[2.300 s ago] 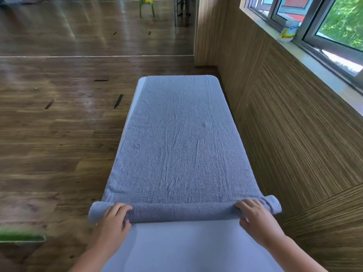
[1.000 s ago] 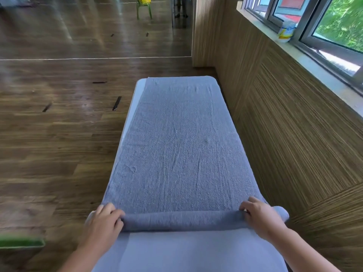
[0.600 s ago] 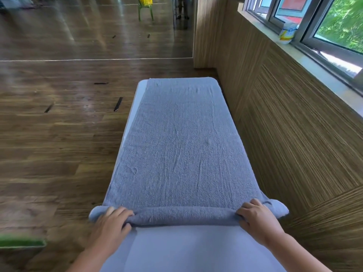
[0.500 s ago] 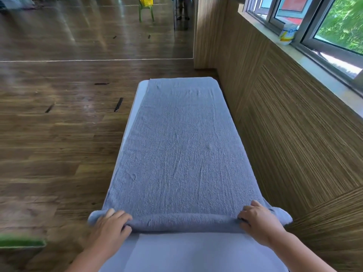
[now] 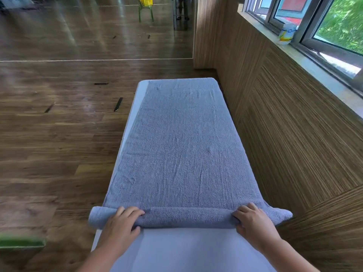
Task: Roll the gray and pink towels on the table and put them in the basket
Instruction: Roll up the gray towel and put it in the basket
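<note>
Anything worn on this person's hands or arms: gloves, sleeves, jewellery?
Nothing shows. The left hand and right hand are bare, with no gloves or rings, and the forearms are bare down to the frame's bottom edge: no sleeve, watch or band in view.

Single wide head view, forward and down along the table (image 5: 186, 250), near end close.

Left hand (image 5: 120, 225), right hand (image 5: 253, 222) on towel (image 5: 182, 154)

Both bare forearms are reaching forward, palms facing down. The left hand (image 5: 120, 225) and the right hand (image 5: 254, 222) are each curling their fingers over one end of the rolled edge of the gray towel (image 5: 182, 154), thumbs pressing its near side.
</note>
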Demonstrator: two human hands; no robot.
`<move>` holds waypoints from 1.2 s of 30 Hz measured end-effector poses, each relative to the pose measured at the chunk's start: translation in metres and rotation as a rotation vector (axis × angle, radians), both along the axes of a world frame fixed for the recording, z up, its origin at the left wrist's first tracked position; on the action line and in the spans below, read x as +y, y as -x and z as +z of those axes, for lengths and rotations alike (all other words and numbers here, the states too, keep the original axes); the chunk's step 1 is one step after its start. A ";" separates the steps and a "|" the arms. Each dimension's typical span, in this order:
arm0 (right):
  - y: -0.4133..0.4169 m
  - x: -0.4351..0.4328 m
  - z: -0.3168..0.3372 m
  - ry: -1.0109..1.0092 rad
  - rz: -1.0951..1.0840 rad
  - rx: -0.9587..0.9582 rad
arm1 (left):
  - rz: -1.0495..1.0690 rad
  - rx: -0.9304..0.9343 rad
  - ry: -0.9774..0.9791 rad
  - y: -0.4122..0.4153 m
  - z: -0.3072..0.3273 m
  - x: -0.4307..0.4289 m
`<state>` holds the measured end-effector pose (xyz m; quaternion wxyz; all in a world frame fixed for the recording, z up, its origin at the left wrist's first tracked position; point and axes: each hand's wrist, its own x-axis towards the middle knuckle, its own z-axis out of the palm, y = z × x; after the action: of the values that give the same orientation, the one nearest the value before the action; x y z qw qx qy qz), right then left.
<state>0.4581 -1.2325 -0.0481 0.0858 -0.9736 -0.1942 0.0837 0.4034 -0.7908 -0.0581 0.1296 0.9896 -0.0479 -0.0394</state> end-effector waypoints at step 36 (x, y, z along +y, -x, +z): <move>0.004 0.006 0.014 -0.008 -0.120 0.009 | 0.000 -0.086 0.114 -0.009 -0.001 -0.008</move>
<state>0.4542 -1.2262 -0.0344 0.0953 -0.9828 -0.1356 0.0820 0.4121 -0.7989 -0.0594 0.1835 0.9814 -0.0557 0.0057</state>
